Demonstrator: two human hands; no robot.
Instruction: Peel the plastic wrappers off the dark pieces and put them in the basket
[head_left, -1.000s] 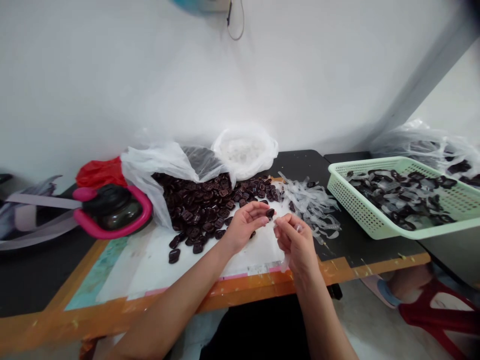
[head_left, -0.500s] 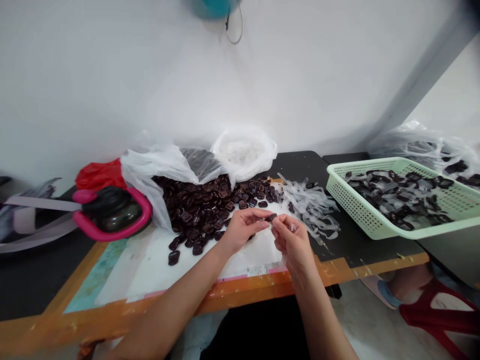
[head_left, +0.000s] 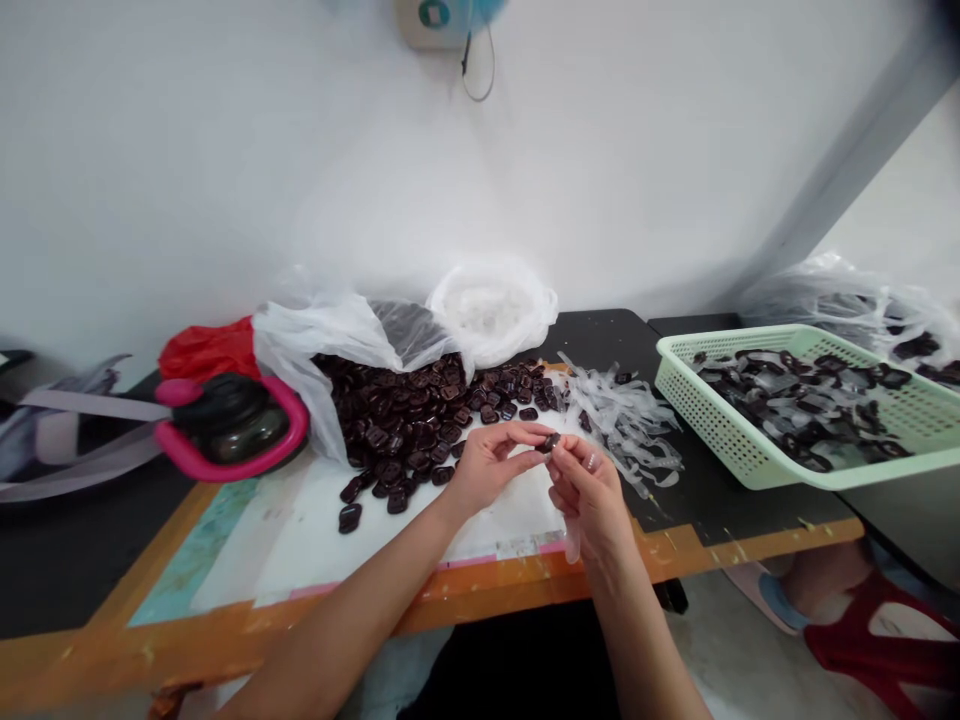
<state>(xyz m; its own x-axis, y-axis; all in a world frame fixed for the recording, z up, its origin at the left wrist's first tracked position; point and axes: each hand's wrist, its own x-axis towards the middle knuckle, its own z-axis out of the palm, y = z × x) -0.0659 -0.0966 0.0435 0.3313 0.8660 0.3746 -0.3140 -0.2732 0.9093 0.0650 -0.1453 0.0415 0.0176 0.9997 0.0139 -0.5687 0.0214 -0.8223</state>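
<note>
Between the thumb and fingers of my left hand is a small dark brown buckle-like piece. My right hand pinches at the same piece from the other side. A translucent strip hangs below my right fingers. To the left of my hands lies a heap of the same dark pieces, spilling from a white plastic bag onto a white sheet. Close by on the right is a pile of translucent strips.
A pale green basket on the right holds dark pieces with translucent strips. Behind the heap sits a white bag-lined bowl. At left are a pink-handled dark bottle and a red bag. Orange tape runs along the table's front edge.
The dark piece between my fingers is turned and shows more of its face. The strip now hangs visibly below my right hand. The view has shifted slightly.
</note>
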